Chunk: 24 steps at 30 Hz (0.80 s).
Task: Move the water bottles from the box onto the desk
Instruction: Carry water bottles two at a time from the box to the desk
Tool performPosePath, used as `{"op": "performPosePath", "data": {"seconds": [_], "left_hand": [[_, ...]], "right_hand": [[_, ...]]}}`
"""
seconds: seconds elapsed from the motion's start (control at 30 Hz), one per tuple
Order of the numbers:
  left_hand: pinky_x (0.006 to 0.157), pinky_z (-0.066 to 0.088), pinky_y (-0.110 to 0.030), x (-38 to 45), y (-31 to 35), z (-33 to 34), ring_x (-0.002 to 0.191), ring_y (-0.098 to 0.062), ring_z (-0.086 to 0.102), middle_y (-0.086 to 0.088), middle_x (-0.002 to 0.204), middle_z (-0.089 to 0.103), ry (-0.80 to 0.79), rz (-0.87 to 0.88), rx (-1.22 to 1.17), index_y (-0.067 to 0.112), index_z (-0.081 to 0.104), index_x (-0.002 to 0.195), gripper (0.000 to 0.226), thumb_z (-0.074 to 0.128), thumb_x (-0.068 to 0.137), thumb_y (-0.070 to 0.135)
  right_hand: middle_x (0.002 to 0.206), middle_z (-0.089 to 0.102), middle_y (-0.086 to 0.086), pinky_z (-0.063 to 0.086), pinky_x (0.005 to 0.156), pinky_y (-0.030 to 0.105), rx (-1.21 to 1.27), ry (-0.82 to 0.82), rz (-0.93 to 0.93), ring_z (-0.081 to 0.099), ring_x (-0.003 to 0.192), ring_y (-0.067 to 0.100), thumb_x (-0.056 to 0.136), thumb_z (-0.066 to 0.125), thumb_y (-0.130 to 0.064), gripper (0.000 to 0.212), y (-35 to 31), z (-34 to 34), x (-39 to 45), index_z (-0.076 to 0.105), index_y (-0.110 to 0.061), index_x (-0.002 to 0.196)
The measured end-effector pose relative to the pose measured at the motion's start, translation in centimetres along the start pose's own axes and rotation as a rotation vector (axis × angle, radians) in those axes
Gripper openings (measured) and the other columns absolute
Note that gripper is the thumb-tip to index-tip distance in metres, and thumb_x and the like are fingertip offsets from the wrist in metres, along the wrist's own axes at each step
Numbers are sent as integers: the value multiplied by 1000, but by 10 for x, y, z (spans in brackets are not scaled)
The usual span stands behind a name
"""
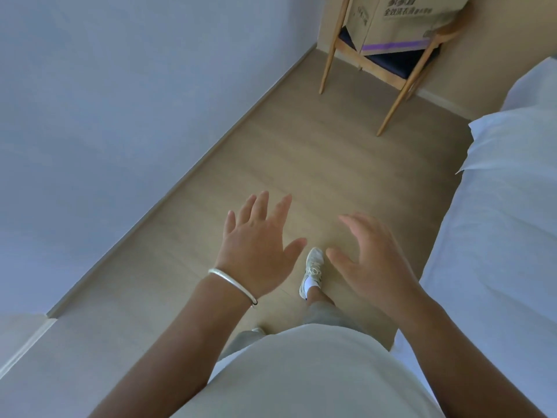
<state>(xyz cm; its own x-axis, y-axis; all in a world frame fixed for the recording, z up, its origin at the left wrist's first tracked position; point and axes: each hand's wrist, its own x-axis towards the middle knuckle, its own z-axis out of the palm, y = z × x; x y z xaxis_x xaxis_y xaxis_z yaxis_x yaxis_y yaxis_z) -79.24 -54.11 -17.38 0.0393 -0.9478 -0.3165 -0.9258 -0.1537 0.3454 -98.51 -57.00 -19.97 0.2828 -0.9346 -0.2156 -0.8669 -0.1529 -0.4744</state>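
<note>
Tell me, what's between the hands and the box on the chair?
Only bare floor, in the head view. Both the left hand and right hand are empty, far from the box.

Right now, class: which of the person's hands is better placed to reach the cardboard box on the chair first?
Right, marginally. The cardboard box sits ahead toward the right hand side; the left hand is equally open and empty. Both are far off.

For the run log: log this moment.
left hand open | right hand open | brown cardboard box on wooden chair | bottles unseen
</note>
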Motion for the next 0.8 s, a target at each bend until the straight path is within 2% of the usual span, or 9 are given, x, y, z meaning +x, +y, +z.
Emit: {"op": "performPosePath", "data": {"seconds": [0.27, 0.37, 0.47, 0.67, 0.8], "left_hand": [[123, 7, -48, 164, 59, -47, 153, -22, -1, -5, 166, 4, 0, 56, 53, 32, 4, 156, 72, 38, 98, 57], [123, 8, -48, 221, 86, -64, 153, -22, -1, -5, 166, 4, 4, 75, 68, 32, 4, 156, 72, 38, 98, 57], [123, 9, -49, 274, 112, -76, 153, -21, -1, -4, 166, 5, 11, 91, 48, 32, 5, 156, 72, 38, 98, 57], [123, 9, -46, 363, 140, -103, 153, -22, -1, -4, 166, 5, -1, 122, 31, 31, 8, 156, 72, 40, 97, 56], [123, 6, -44, 445, 148, -116, 152, -21, -2, -4, 165, 5, -35, 148, 9, 31, 9, 155, 70, 42, 98, 52]], "right_hand": [[145, 45, 5, 24, 116, 36, 75, 29, 52, 36, 138, 22, 90, 63, -36, 61, 54, -75, 150, 45, -15, 145], [144, 46, 3, 26, 116, 36, 76, 38, 69, 37, 135, 21, 81, 50, -48, 71, 72, -109, 195, 45, -18, 145], [146, 44, 1, 25, 116, 36, 78, 46, 81, 35, 137, 19, 78, 45, -50, 75, 92, -137, 238, 43, -19, 146], [149, 42, 0, 21, 116, 33, 109, 90, 153, 30, 139, 16, 89, 62, -36, 61, 122, -172, 311, 44, -21, 145], [148, 42, 0, 22, 118, 35, 102, 104, 193, 31, 140, 17, 89, 63, -32, 60, 139, -186, 379, 45, -20, 145]]}}
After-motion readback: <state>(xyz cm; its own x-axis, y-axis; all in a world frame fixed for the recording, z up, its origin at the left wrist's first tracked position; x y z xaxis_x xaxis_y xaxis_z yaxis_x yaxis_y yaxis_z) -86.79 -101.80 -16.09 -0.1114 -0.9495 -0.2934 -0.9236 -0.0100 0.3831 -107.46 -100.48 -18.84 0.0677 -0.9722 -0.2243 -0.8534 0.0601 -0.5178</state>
